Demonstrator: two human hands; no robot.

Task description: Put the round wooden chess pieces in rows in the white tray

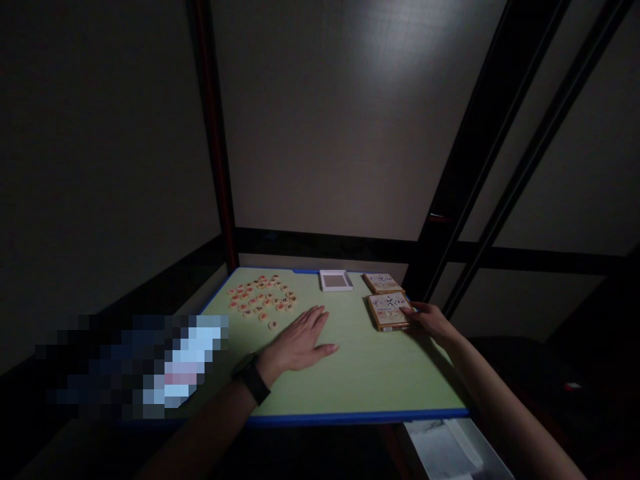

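My left hand (303,340), with a dark watch on its wrist, lies flat on the green tabletop (345,380), fingers stretched out and holding nothing. Just beyond and to its left, several round Chinese chess pieces (267,295) with printed characters are spread out. At the table's right side, my right hand (429,321) grips the right edge of a flat printed box (390,311), thumb on top and the other fingers mostly hidden at its side. Behind that one sits a second, similar box (383,282), partly covered by the nearer box.
A shallow white tray (336,289) rests near the table's back edge, left of the boxes. Blue edging (360,418) runs round the tabletop. A blurred-out bright patch (187,367) covers the left corner. Below the right front edge is a marbled white surface (445,450). Wall panels stand behind.
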